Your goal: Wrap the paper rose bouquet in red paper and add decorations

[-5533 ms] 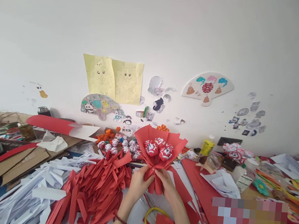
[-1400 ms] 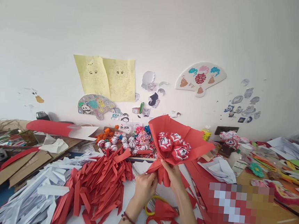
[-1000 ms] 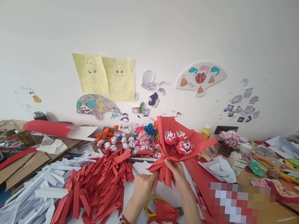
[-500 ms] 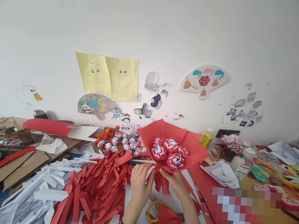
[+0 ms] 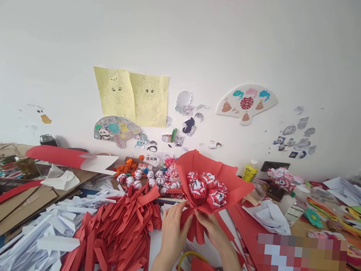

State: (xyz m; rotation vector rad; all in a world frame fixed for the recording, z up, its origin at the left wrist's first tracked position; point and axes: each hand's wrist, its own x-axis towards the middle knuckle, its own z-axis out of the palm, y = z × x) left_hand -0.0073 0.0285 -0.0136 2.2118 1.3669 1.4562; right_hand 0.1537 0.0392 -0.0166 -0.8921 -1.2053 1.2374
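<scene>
Far left of frame: cardboard sheets lying flat, a red paper roll behind them near the wall.

Lower left: heap of white paper strips, then a heap of folded red paper strips right beside it, running toward centre.

Centre, at the back of the table: row of small red-and-white paper flowers, loose, not held.

Centre: left hand comes up from the bottom edge, fingers curled narrow onto the left side of the gathered neck of the paper bouquet. It looks like a pinch on the wrap's lower pleats, though how firm is hard to read.

Bouquet is upright and tilted slightly right. Red wrap fans out above the hands, flower heads sit in the middle, pleated tail hangs below the neck. Long axis runs bottom to top of the frame, directly above both hands.

Right hand closed around the neck from the right and below, and it seems to carry the weight. Both hands meet at the same point (neck of the wrap), so neither is nearer.

Below the hands: yellow ring with a red paper piece, untouched.

Right of centre: yellow bottle by the wall, crumpled white paper, then mixed coloured scraps to the far right. Lower right is blurred out.
</scene>
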